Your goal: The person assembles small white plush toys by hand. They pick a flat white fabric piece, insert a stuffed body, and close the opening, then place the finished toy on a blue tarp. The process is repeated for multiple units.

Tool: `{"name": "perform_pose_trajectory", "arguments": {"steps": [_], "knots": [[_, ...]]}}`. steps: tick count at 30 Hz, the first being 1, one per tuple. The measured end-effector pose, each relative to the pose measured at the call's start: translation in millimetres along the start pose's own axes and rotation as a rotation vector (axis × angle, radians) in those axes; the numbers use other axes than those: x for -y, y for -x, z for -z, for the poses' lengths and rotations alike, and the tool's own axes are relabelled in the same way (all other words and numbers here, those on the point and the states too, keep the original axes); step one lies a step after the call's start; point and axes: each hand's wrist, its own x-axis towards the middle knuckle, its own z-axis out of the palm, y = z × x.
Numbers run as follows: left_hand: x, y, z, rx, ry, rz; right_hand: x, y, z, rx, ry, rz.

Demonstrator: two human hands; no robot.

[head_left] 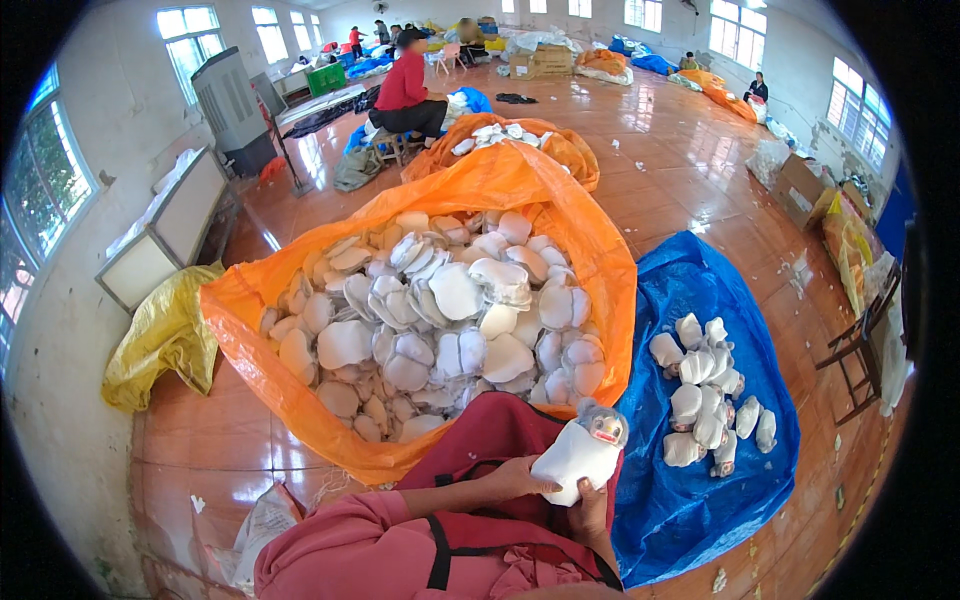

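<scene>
Above my lap I hold a plush toy [575,462] with a plump white body and a grey fuzzy head. Its head tilts to the upper right. My left hand [520,479] is closed on the left side of the white body. From below, the fingers of my right hand [590,508] grip the lower end. Just beyond my lap, a big orange sack [225,300] lies open, full of flat white and grey fabric pieces [456,291]. To my right, several similar white toys [708,420] lie heaped on a blue sheet [650,510].
A yellow sack [165,335] lies at the left by a white panelled stand [135,275]. Farther off, a person in red [404,85] sits beside another orange sack [570,150]. A wooden chair [865,345] and cardboard boxes [803,192] stand at the right. Other people work far back.
</scene>
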Motion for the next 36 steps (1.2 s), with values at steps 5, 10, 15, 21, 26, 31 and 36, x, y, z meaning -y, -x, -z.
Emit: {"name": "perform_pose_trajectory", "arguments": {"steps": [5, 10, 15, 21, 26, 31, 36], "knots": [[3, 3, 2, 0.063, 0.135, 0.066, -1, 1, -4, 0.018, -0.025, -0.034], [11, 1, 4, 0.063, 0.189, 0.058, -2, 4, -8, 0.028, -0.016, -0.038], [8, 4, 1, 0.05, 0.164, 0.052, -10, 4, 2, 0.05, 0.015, -0.031], [12, 4, 2, 0.037, 0.087, 0.004, -5, 7, -7, 0.0, -0.055, -0.031], [-25, 17, 11, -0.029, 0.013, -0.004, -6, 9, -14, -0.003, -0.026, -0.111], [-12, 15, 13, 0.03, 0.338, 0.045, -12, 9, -11, 0.054, -0.025, -0.172], [-10, 20, 12, 0.138, 0.472, 0.02, -4, 13, -17, 0.13, -0.083, -0.151]]}}
